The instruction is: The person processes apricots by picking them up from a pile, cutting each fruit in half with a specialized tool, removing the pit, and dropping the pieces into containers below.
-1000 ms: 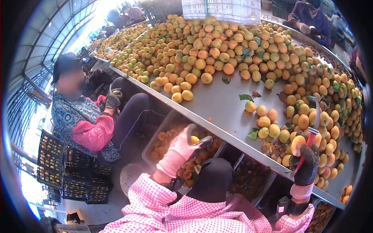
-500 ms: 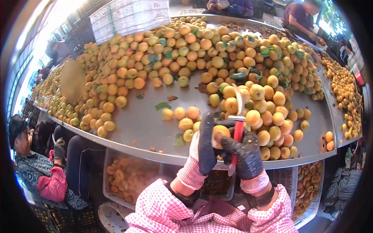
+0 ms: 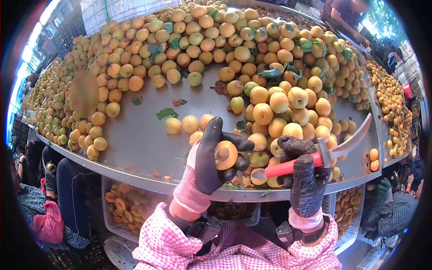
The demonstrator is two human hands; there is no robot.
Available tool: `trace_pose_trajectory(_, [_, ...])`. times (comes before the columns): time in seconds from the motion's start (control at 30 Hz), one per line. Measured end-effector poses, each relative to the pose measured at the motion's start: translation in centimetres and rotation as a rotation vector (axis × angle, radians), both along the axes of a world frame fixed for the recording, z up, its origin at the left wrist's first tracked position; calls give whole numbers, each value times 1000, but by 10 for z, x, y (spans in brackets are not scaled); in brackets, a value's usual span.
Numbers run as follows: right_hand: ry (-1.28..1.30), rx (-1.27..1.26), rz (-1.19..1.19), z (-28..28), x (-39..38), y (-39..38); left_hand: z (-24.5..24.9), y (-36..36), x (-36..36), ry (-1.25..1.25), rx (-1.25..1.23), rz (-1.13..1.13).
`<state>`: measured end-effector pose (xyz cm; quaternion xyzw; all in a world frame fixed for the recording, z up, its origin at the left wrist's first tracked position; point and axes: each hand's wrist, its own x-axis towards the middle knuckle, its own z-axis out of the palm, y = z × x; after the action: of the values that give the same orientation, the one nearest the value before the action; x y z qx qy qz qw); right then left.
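Note:
In my left hand [image 3: 208, 164], gloved in black, is an apricot half [image 3: 226, 155], its cut face up and a brown pit or pit hollow showing. Fingers and thumb curl round its edge. My right hand [image 3: 307, 177], in a soiled dark glove, grips a curved knife [image 3: 288, 168] by its red handle, the blade pointing up and right, away from the fruit. Both hands are over the near edge of the metal table [image 3: 148, 130]. Just beyond them lies a heap of whole apricots [image 3: 279, 102].
A larger apricot pile [image 3: 193, 40] with leaves spreads across the back. Below the table edge are crates of cut apricot halves [image 3: 128, 204] on the left and more cut halves [image 3: 348, 207] on the right. Co-workers sit at both sides; another person [image 3: 344, 13] is at the far right.
My hands have moved apart. The knife has swung from upright beside the apricot to slanting right, and the fruit in my left hand now shows an open cut face.

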<state>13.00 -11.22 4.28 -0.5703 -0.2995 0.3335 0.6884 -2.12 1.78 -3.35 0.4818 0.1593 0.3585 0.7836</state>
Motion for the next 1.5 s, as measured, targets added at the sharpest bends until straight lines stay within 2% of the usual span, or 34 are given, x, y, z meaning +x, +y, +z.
trace_pose_trajectory(0.07, [49,88,-25,-2,-4,1,2,1,-2,-52,-376,-127])
trace_pose_trajectory(0.1, [66,172,-32,-3,-6,2,14,-1,-2,30,-342,-103])
trace_pose_trajectory(0.23, [21,4,132,5,-3,0,26,-8,3,227,-19,23])
trace_pose_trajectory(0.37, [-426,-79,149,2,0,-4,16,-14,8,282,426,153])
trace_pose_trajectory(0.4, [-523,-199,162,9,0,-7,15,-14,9,287,492,172])
trace_pose_trajectory(0.57, [-664,-2,279,-2,16,-11,14,-13,7,324,523,160])
trace_pose_trajectory(0.63, [-636,-57,290,6,15,-12,14,-15,7,275,434,127])
trace_pose_trajectory(0.67, [-420,-71,254,-2,12,-17,14,-15,7,294,422,121])
trace_pose_trajectory(0.77, [-129,-289,312,0,17,-13,7,-15,6,471,488,134])
trace_pose_trajectory(0.83, [-20,-277,326,-12,17,-14,4,-14,6,586,550,147])
trace_pose_trajectory(0.9, [276,-308,259,-26,9,-15,2,-10,10,659,599,142])
trace_pose_trajectory(0.93, [423,-320,228,-34,3,-15,0,-9,15,571,629,226])
trace_pose_trajectory(1.0, [115,-101,330,-55,-12,-14,2,3,29,541,223,317])
trace_pose_trajectory(1.03, [-269,-147,358,-51,-21,-13,2,6,35,520,20,358])
trace_pose_trajectory(1.07, [-653,-182,329,-41,-32,-7,2,2,38,485,36,484])
trace_pose_trajectory(1.2, [-278,-35,94,-17,-19,3,17,5,25,275,-246,425])
trace_pose_trajectory(1.23, [-98,-76,56,-12,-20,-1,15,4,22,301,-126,400])
trace_pose_trajectory(1.27, [-201,-25,93,-14,-19,-1,13,4,19,324,-6,371])
trace_pose_trajectory(1.37, [-513,135,203,-31,-18,6,6,4,16,291,62,289])
trace_pose_trajectory(1.4, [-489,210,250,-41,-21,10,6,6,17,287,-66,274])
trace_pose_trajectory(1.47, [-719,187,264,-52,-32,10,6,4,19,284,-238,324])
trace_pose_trajectory(1.5, [-1012,181,247,-52,-35,11,7,2,23,282,-275,391])
